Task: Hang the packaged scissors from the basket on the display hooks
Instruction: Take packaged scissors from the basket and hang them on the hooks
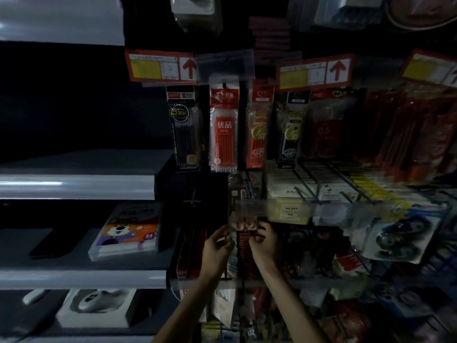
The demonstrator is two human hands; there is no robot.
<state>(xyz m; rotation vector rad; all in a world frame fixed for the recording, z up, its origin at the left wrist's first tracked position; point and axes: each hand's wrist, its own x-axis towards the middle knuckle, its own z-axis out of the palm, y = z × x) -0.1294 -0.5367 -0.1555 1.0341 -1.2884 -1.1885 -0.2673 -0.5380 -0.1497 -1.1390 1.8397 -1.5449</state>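
Both hands are raised to a dim display rack at the centre of the head view. My left hand (218, 246) and my right hand (265, 243) pinch the top edges of a clear package with red inside (243, 243), the packaged scissors as far as the dark, blurred view lets me tell. The package hangs upright between the hands, just under a blurred clear price rail (284, 209). Black wire display hooks (306, 191) stick out of the rack to the upper right. The hook at the package is hidden. No basket is in view.
Pen refill packs (223, 127) hang in a row above, under red price tags (160, 68). Correction tape packs (400, 236) hang at the right. Grey shelves at the left carry a crayon box (128, 231) and a boxed mouse (99, 305).
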